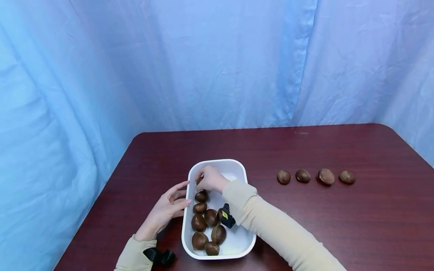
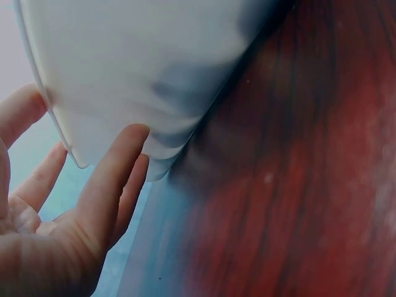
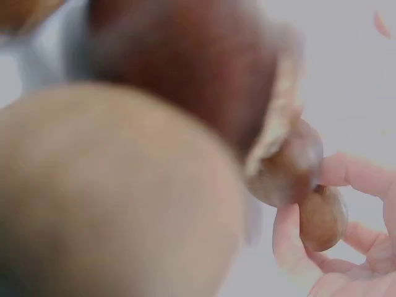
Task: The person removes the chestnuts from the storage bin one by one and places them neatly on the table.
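A white tray stands on the table with several brown chestnuts along its left side. My right hand reaches into its far left corner and holds a chestnut between thumb and fingers; in the head view the hand partly hides it. Another chestnut lies just below that one. From outside, my left hand touches the tray's left wall with extended, spread fingers. In the left wrist view, fingertips lie against the white side wall.
Right of the tray, several chestnuts form a row on the dark red table. Blue curtains hang behind and to the left of the table. Large blurred chestnuts fill much of the right wrist view.
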The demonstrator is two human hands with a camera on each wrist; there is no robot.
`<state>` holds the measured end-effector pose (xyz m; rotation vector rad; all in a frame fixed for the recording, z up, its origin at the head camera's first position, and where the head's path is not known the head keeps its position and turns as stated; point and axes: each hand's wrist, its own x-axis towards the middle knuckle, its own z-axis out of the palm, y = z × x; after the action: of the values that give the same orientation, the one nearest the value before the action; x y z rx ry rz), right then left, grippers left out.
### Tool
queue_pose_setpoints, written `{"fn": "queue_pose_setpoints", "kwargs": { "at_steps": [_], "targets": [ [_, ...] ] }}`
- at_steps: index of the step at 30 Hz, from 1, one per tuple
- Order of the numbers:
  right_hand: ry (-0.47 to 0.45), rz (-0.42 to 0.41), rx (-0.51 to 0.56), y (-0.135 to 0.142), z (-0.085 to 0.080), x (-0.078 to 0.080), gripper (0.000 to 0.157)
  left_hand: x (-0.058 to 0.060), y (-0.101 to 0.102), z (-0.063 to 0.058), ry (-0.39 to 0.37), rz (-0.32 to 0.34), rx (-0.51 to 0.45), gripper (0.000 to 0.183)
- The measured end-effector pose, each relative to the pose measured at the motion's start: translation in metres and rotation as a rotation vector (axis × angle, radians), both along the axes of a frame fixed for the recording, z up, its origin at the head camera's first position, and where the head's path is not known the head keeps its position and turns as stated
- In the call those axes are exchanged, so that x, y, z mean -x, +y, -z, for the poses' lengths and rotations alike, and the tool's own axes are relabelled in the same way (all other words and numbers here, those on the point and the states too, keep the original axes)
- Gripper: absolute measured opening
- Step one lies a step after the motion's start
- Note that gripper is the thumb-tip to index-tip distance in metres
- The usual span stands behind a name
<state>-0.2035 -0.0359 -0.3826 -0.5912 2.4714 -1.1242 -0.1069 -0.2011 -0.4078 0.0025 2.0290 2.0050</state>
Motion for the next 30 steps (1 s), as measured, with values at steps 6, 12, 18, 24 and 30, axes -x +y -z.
{"fn": "queue_pose_setpoints", "kwargs": {
  "at_steps": [6, 12, 18, 24, 30],
  "targets": [
    [-0.044, 0.021, 0.057, 0.001, -0.005, 0.002, 0.018, 0.002, 0.0, 0.0, 0.001, 0.002, 0.012, 0.065],
    [-0.179, 0.043, 0.14, 0.003, -0.012, 0.005, 0.026, 0.001, -0.001, 0.002, 0.003, 0.002, 0.014, 0.064],
    [-0.271, 0.008, 0.175, 0.004, -0.021, 0.007, 0.025, 0.0, -0.001, 0.002, -0.001, 0.0, 0.017, 0.065],
    [-0.288, -0.075, 0.206, 0.008, -0.041, 0.001, 0.031, -0.001, 0.0, 0.001, -0.012, -0.006, 0.025, 0.066],
    [-0.208, -0.13, 0.154, 0.015, -0.057, -0.003, 0.033, 0.0, 0.0, 0.001, -0.01, -0.013, 0.02, 0.066]
  ]
}}
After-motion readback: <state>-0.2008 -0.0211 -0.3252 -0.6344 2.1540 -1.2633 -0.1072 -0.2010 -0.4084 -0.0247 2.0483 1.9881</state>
